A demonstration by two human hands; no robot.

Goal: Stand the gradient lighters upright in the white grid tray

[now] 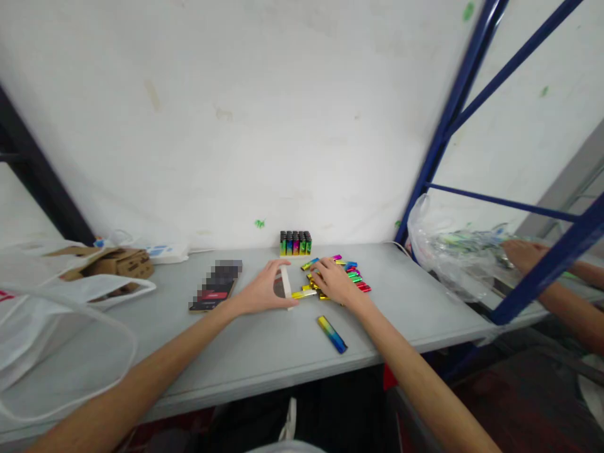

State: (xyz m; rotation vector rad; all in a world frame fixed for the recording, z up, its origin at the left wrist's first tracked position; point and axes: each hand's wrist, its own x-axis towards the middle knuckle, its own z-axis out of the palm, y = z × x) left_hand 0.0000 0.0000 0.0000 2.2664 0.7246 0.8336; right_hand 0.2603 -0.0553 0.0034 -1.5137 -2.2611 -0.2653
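My left hand (264, 289) curls around a small open white tray (285, 281) on the grey table (264, 352), holding its side. My right hand (336, 281) rests on a pile of colourful lighters (352, 274), fingers bent down onto them; a yellow lighter (303, 293) lies between the two hands, touching the tray. One blue-and-yellow lighter (332, 334) lies alone nearer the table's front edge. A full display box of upright lighters (296, 243) stands by the wall behind the pile.
A dark flat box (213, 294) lies left of my left hand. A cardboard box (111, 263) and white plastic bags (56, 327) fill the left side. A blue rack frame (453, 113) rises at right, beside a clear bag (448, 251) and another person's hand (521, 253).
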